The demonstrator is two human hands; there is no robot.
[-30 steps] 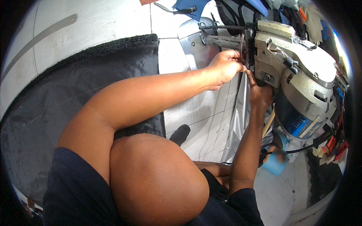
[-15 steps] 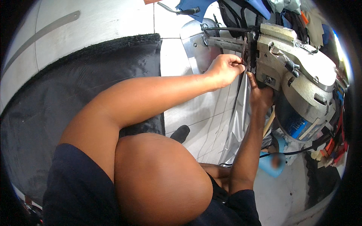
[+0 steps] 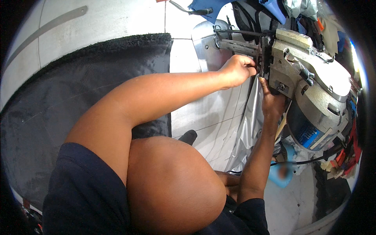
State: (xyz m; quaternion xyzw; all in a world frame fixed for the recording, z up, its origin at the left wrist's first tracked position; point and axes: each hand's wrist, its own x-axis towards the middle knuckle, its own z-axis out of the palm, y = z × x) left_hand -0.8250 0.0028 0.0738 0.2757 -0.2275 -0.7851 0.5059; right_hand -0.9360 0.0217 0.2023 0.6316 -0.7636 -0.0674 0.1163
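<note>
A grey-white cutting machine (image 3: 313,86) with a blue motor housing stands at the upper right. My left hand (image 3: 239,70) reaches across to its front, fingers curled around the dark upright post beside a metal bar. Just below, my right hand (image 3: 272,103) rests against the machine's lower front, one finger pointing up along the edge of a shiny silver sheet (image 3: 250,129) that hangs down there. Its other fingers are hidden behind the machine. My knee fills the lower middle of the view.
A large black fleecy cloth (image 3: 78,98) lies on the white surface at the left. A curved metal plate (image 3: 205,41) sits behind the machine's bar. Blue and mixed fabric scraps, cables and red clips crowd the right rim. A small black object (image 3: 188,137) shows beside my knee.
My left hand has stayed at the machine's post, shifting only slightly. The right hand keeps its place beneath it.
</note>
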